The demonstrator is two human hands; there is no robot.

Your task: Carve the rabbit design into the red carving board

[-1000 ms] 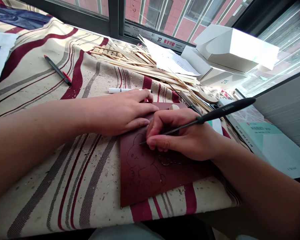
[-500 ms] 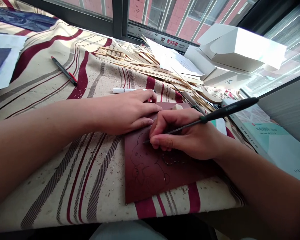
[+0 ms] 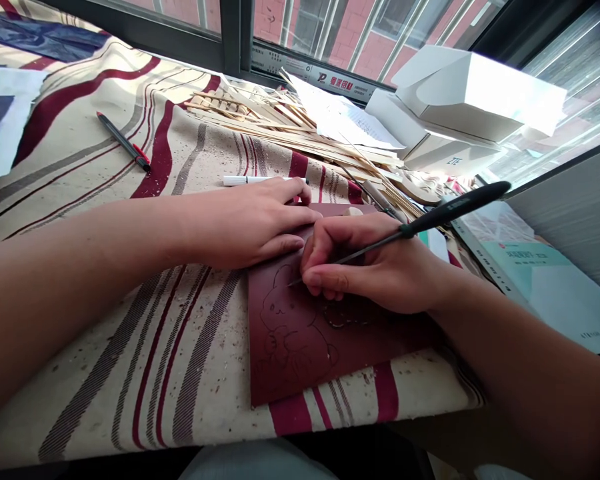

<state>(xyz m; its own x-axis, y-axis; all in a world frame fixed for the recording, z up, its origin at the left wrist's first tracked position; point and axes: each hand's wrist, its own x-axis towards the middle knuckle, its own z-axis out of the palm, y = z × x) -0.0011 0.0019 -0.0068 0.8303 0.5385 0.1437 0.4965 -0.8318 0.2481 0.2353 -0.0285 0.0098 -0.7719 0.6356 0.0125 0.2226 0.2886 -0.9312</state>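
A dark reddish-brown board (image 3: 280,380) lies on the striped cloth, with a bear-like outline drawn on its left part and a rough-edged mark near my right hand. My left hand (image 3: 260,220) lies flat over the board's upper left edge, fingers stretched out and holding nothing. In a pen grip, my right hand (image 3: 375,260) holds a slim carving tool (image 3: 445,210) with a black handle and thin metal shaft. Its tip meets the board near the top of the drawn head. Behind my left fingers lies a white marker (image 3: 243,181), partly hidden. A pale eraser-like block (image 3: 353,211) shows beyond my right knuckles.
Crumbs dot the striped cloth (image 3: 105,300). A black-and-red pen (image 3: 124,141) lies at the left. Thin wooden strips (image 3: 260,120), papers (image 3: 345,117) and white boxes (image 3: 470,93) crowd the window side. A book (image 3: 545,280) lies at the right.
The tool's handle end has dipped slightly, and my right hand has shifted a little. Its tip stays in about the same spot on the drawing. My left hand keeps its place.
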